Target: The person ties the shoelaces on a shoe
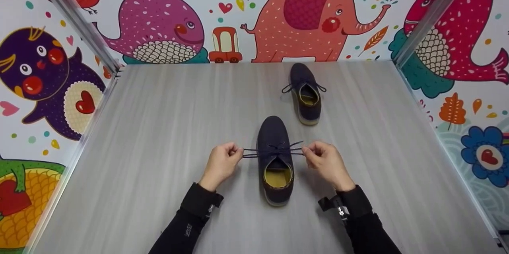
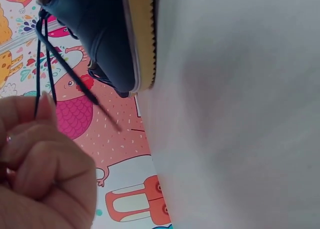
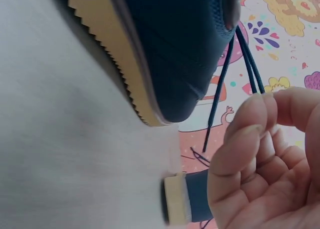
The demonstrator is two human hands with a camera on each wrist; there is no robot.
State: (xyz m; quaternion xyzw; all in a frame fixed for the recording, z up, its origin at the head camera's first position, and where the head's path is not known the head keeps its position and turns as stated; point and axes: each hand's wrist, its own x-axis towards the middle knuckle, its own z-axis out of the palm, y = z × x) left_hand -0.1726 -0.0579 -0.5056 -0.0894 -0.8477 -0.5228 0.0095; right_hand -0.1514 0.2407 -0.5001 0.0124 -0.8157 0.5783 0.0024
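Observation:
A dark navy lace-up shoe (image 1: 273, 130) with a tan sole stands on the grey floor, toe pointing away from me. On its left side my left hand (image 1: 222, 163) pinches a loop of the dark shoelace (image 1: 250, 156) between thumb and fingertips. My right hand (image 1: 327, 163) pinches another lace loop (image 3: 248, 61) on the right side. Both loops stretch sideways, low over the laced opening. A loose lace end (image 2: 75, 76) hangs beside the left loop, and one more free end (image 3: 215, 109) hangs on the right. The shoe's yellowish insole (image 1: 277, 177) shows.
Farther off and slightly right, a second navy shoe (image 1: 301, 74) stands with its laces tied in a bow. Printed cartoon panels (image 1: 222, 15) wall in the grey surface (image 1: 167, 115) at the back and sides, with metal posts (image 1: 433, 19) at the back corners.

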